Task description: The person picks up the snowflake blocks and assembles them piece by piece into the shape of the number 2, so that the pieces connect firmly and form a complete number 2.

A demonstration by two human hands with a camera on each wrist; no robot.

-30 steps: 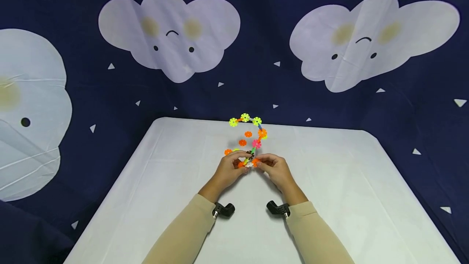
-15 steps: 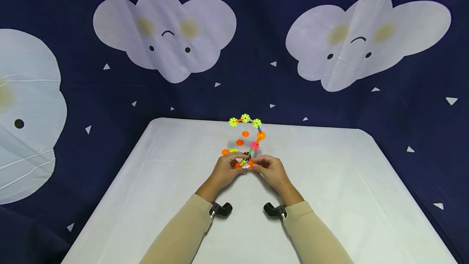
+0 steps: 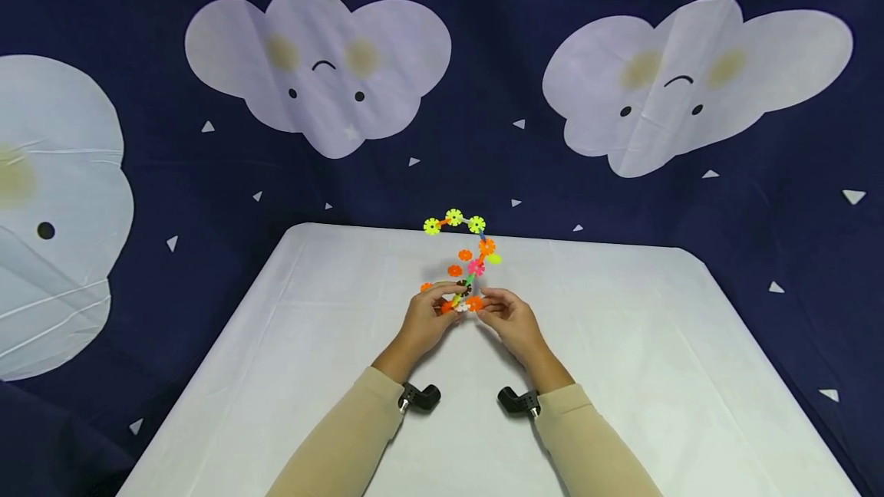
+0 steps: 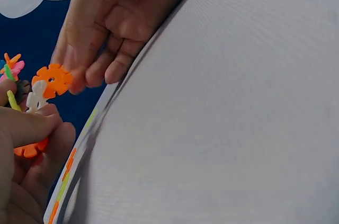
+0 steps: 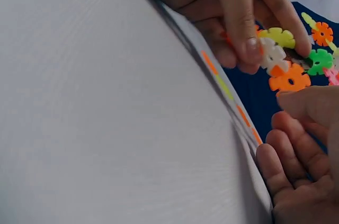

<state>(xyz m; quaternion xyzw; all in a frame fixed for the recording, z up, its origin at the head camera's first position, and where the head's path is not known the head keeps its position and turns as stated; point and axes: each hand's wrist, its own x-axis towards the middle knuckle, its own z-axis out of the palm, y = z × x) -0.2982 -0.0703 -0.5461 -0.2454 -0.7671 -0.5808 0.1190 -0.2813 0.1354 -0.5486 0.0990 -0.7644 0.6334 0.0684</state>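
A curved chain of linked plastic snowflake discs (image 3: 476,268) rises over the far part of the table, with yellow-green discs at its top end and orange, pink, green and black ones lower down. My left hand (image 3: 423,324) pinches the chain's lower end, near a white disc (image 5: 273,55) and a yellow one (image 5: 277,37). At that end an orange disc (image 3: 474,303) sticks out to the right. My right hand (image 3: 514,324) is beside this disc, thumb and forefinger parted, with the thumb tip right at its edge in the right wrist view.
Loose orange discs (image 3: 454,271) lie on the white table (image 3: 621,366) behind the hands, along with a yellow-green disc (image 3: 494,258). A dark blue cloth (image 3: 483,175) with cloud prints hangs behind the table. Black cameras (image 3: 518,401) sit on both wrists.
The right thumb and forefinger have parted from the orange disc, which now shows whole. The chain has shifted slightly up and left, uncovering the loose yellow-green disc behind it.
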